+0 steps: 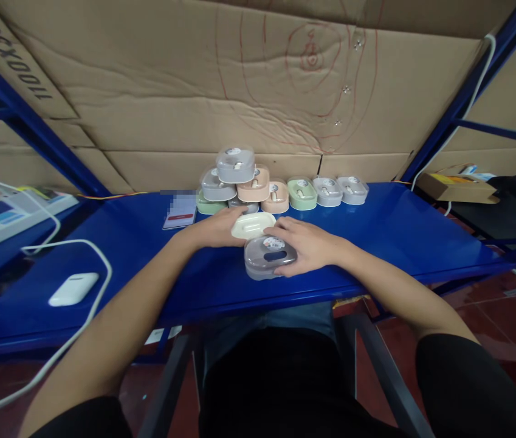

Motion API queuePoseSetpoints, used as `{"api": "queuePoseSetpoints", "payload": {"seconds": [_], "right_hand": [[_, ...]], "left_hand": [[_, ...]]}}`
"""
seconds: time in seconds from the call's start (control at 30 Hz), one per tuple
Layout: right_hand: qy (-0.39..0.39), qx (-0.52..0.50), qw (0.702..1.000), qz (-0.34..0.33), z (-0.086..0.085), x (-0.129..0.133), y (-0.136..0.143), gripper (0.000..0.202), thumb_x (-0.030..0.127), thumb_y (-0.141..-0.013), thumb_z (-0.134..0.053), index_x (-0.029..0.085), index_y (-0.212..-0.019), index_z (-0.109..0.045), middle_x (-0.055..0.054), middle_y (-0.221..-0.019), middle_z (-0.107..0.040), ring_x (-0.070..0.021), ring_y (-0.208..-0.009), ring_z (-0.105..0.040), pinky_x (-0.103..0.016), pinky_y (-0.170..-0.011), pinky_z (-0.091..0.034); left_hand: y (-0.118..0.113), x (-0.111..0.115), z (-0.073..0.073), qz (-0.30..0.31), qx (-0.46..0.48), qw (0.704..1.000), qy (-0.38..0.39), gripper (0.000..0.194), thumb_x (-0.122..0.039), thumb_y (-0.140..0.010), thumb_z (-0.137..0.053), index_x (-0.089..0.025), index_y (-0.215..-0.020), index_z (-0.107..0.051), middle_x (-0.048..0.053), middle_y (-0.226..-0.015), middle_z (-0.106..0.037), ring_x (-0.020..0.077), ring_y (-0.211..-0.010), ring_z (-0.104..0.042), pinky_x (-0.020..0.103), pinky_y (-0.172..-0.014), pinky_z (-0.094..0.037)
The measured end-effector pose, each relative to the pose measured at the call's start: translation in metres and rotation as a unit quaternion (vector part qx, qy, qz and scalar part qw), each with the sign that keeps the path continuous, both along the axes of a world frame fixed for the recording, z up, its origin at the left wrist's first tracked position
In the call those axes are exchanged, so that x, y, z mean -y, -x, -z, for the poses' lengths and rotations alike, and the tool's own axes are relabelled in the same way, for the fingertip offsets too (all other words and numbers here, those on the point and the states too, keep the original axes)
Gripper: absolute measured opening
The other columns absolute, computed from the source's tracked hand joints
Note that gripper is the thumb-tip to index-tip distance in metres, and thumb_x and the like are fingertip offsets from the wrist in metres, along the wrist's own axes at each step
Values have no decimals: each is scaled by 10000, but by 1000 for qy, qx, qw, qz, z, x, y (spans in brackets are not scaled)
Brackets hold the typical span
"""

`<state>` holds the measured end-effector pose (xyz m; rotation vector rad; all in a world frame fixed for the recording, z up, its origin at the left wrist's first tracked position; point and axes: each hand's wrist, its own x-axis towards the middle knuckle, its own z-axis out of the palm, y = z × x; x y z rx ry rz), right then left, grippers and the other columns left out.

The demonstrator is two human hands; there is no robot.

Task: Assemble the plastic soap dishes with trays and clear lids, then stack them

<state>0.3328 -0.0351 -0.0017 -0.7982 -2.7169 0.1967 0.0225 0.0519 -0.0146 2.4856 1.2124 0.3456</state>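
Observation:
My left hand (pixel 220 227) is closed on the left end of a white oval tray (pixel 252 225), a shallow piece with a raised ridge in its middle. Just in front of the tray is a grey box (pixel 258 267) with a clear lid, a round sticker and a dark oval opening. My right hand (pixel 315 246) grips that box at its right side, and its index finger reaches the tray's right edge. The box is at the front part of the blue table; whether it rests fully on the surface I cannot tell.
Several similar lidded boxes, such as a green one (pixel 302 193), stand at the back, with a grey one (pixel 236 165) topping a stack. A phone (pixel 180 212) lies left of them. A white case (pixel 73 289) and white cable (pixel 103 258) are at left.

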Motion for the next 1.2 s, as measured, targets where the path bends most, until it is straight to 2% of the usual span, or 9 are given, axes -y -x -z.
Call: {"api": "queuePoseSetpoints", "payload": {"seconds": [0.13,0.27,0.47,0.57,0.7,0.83,0.97,1.07,1.2], "right_hand": [[-11,3,1000,1,2,3,5,907,682,-891,-822,132,-1584,-621,-197,-1303,-652,-370,-1137,-648,-525,-962,-618],[19,17,999,26,4,5,7,986,671,-888,-840,116,-1653,-558,-224,-1371,-658,-383,-1153,-675,-517,-933,-628],[59,16,998,0,3,3,0,1079,648,-848,-910,198,-1733,-489,-213,-1502,-678,-423,-1326,-683,-554,-1082,-610],[60,-38,997,-13,-6,-1,-8,1092,657,-840,-915,223,-1745,-485,-212,-1609,-638,-446,-1426,-647,-598,-1173,-572],[21,-127,990,52,-16,-10,-21,1105,686,-837,-915,272,-1759,-471,-191,-1679,-591,-459,-1521,-584,-644,-1277,-487],[35,-107,988,102,-12,-24,-25,1115,633,-799,-953,243,-1746,-511,-204,-1592,-639,-451,-1466,-630,-629,-1242,-519],[59,-89,989,98,-2,-32,-14,1145,616,-827,-936,219,-1786,-454,-220,-1723,-552,-435,-1577,-557,-606,-1306,-475],[67,-73,989,112,4,-33,-1,1183,638,-822,-944,187,-1792,-440,-245,-1750,-517,-459,-1618,-518,-604,-1319,-472],[61,-35,988,135,9,-33,9,1205,663,-804,-954,211,-1794,-437,-243,-1642,-593,-505,-1512,-597,-653,-1229,-540]], "left_hand": [[-2,0,-1,-4,-14,1000,7,1150,-729,-704,-892,-206,-1665,-538,249,-1719,-590,552,-1608,-521,678,-1313,-436],[-2,-1,0,1,-10,1000,7,1122,-681,-719,-899,-210,-1669,-534,277,-1743,-557,569,-1612,-507,734,-1306,-418],[0,1,-2,-6,0,1000,8,1131,-672,-698,-920,-213,-1658,-537,272,-1699,-600,572,-1578,-541,737,-1275,-454],[-7,7,-3,16,25,999,19,1175,-632,-700,-919,-180,-1692,-481,278,-1662,-622,548,-1536,-586,726,-1264,-474],[-27,18,2,96,117,988,39,1210,-633,-696,-976,-258,-1721,-454,196,-1725,-586,505,-1597,-549,679,-1346,-421],[-36,24,4,103,151,980,76,1343,-669,-649,-1033,-251,-1758,-400,213,-1786,-511,515,-1659,-476,686,-1369,-395],[-24,21,-3,76,138,981,112,1378,-619,-658,-1042,-221,-1778,-346,231,-1810,-478,481,-1666,-487,643,-1372,-413],[-16,19,-9,48,124,986,102,1323,-625,-665,-1026,-211,-1754,-399,226,-1792,-508,496,-1651,-501,643,-1354,-434],[-19,21,-11,74,114,988,71,1073,-617,-720,-992,-269,-1641,-566,166,-1662,-657,486,-1533,-617,653,-1291,-490]]}}
